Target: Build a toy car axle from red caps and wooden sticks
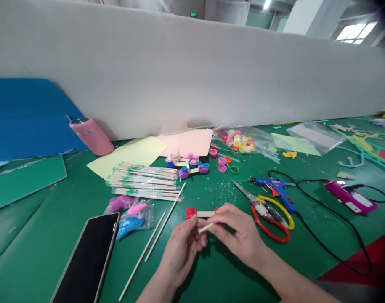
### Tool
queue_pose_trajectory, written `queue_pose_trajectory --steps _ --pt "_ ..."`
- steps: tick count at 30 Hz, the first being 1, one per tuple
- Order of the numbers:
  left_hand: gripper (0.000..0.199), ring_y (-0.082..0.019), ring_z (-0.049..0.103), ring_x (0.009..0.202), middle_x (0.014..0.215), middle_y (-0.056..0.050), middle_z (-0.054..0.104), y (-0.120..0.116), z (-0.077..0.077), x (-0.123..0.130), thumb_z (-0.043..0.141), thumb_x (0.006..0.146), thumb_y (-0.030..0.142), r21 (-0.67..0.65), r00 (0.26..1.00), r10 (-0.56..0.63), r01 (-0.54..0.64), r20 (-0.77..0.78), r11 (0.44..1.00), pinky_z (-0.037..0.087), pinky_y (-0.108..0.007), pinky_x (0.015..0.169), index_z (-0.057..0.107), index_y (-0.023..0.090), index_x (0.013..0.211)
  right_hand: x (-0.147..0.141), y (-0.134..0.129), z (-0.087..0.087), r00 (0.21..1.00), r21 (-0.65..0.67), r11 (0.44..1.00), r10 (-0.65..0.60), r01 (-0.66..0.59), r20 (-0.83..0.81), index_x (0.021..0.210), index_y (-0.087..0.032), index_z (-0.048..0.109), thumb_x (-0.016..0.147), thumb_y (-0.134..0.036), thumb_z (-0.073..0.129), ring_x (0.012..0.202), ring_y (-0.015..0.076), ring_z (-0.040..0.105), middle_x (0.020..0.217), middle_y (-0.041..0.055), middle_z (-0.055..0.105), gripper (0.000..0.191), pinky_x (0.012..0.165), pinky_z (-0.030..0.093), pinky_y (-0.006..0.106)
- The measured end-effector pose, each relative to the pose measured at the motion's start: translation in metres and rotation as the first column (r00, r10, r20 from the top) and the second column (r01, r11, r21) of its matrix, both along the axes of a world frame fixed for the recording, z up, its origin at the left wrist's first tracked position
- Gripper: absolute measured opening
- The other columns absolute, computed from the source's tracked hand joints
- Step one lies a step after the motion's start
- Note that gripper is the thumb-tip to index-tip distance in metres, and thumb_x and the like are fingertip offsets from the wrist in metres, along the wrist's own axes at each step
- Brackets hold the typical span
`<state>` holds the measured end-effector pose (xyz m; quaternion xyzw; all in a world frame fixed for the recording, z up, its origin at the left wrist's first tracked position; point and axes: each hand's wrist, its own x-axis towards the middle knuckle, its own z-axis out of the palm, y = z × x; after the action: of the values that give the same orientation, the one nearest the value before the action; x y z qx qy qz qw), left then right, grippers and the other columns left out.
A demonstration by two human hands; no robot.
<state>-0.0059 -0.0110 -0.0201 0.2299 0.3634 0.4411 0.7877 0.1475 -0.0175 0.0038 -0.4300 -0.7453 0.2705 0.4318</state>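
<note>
My left hand [183,246] is closed, its fingers curled around one end of a short wooden stick [205,228]. With thumb and fingertips, my right hand [239,235] pinches the other end of that stick. Just beyond my fingers are red bottle caps [191,213] joined by pale sticks [205,214]; my left thumb overlaps the nearer cap, and whether it touches cannot be told. My right fingers partly hide the cap at the other end. To the left of my hands lie two long wooden skewers [165,223].
Scissors [268,212], a blue glue gun [276,189] with its cord, and a purple power strip [351,197] lie right. Wrapped sticks [144,181], small cap-wheeled models [192,166], a phone [86,256] and a pink bottle [91,135] are left and behind. Loose caps [222,164] lie beyond.
</note>
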Motion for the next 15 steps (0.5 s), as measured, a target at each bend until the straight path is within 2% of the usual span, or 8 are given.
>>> queue_pose_trajectory --steps 2,4,6,8,12,15 --pt "0.025 -0.009 0.044 0.048 0.050 -0.001 0.055 -0.001 0.001 0.000 0.057 0.078 0.032 0.066 0.996 0.015 -0.009 -0.090 0.998 0.035 -0.019 0.048 0.069 0.011 0.072 0.004 0.004 0.003 0.995 -0.111 0.992 -0.074 0.067 -0.062 0.083 -0.019 0.062 0.084 -0.024 0.052 0.069 0.0149 0.054 0.075 0.0034 0.058 0.012 0.062 0.045 0.026" --pt "0.023 -0.010 0.045 0.051 0.053 -0.002 0.057 -0.003 0.002 0.000 0.058 0.076 0.032 0.131 0.985 0.044 -0.022 -0.166 0.991 0.034 -0.020 0.049 0.069 0.012 0.079 0.007 0.009 0.006 0.993 -0.193 0.976 -0.111 0.100 -0.050 0.075 -0.018 0.060 0.083 -0.024 0.052 0.064 0.0137 0.052 0.070 0.0018 0.056 0.013 0.058 0.044 0.024" --pt "0.021 -0.011 0.047 0.056 0.059 -0.002 0.059 -0.004 0.004 0.000 0.061 0.073 0.030 0.182 0.964 0.069 -0.022 -0.257 0.983 0.035 -0.021 0.052 0.070 0.013 0.083 0.009 0.012 0.008 0.995 -0.243 0.966 -0.098 0.092 -0.010 0.071 -0.018 0.060 0.082 -0.023 0.053 0.061 0.0128 0.050 0.067 0.0007 0.055 0.014 0.056 0.043 0.023" --pt "0.019 -0.013 0.049 0.060 0.066 -0.003 0.062 -0.005 0.006 0.001 0.066 0.069 0.027 0.236 0.931 0.061 0.027 -0.359 0.971 0.036 -0.022 0.055 0.070 0.015 0.083 0.009 0.014 0.011 0.997 -0.268 0.961 -0.069 0.072 0.022 0.070 -0.017 0.060 0.081 -0.022 0.053 0.060 0.0120 0.049 0.065 0.0000 0.054 0.013 0.055 0.042 0.022" --pt "0.013 -0.013 0.046 0.058 0.061 -0.002 0.058 -0.005 0.007 0.003 0.068 0.067 0.027 0.351 0.887 0.029 0.153 -0.461 0.924 0.035 -0.023 0.055 0.069 0.014 0.066 0.005 0.016 0.015 0.999 -0.310 0.951 0.007 0.007 0.044 0.069 -0.017 0.060 0.080 -0.023 0.055 0.058 0.0106 0.048 0.066 -0.0004 0.053 0.014 0.053 0.040 0.021" --pt "0.022 -0.010 0.039 0.050 0.052 0.001 0.052 -0.005 0.003 0.002 0.066 0.070 0.030 0.316 0.874 -0.009 0.185 -0.485 0.930 0.030 -0.022 0.049 0.066 0.013 0.057 0.001 0.017 0.015 0.999 -0.350 0.936 0.022 -0.032 -0.031 0.078 -0.017 0.062 0.083 -0.027 0.054 0.061 0.0110 0.050 0.070 0.0006 0.057 0.014 0.054 0.040 0.021"
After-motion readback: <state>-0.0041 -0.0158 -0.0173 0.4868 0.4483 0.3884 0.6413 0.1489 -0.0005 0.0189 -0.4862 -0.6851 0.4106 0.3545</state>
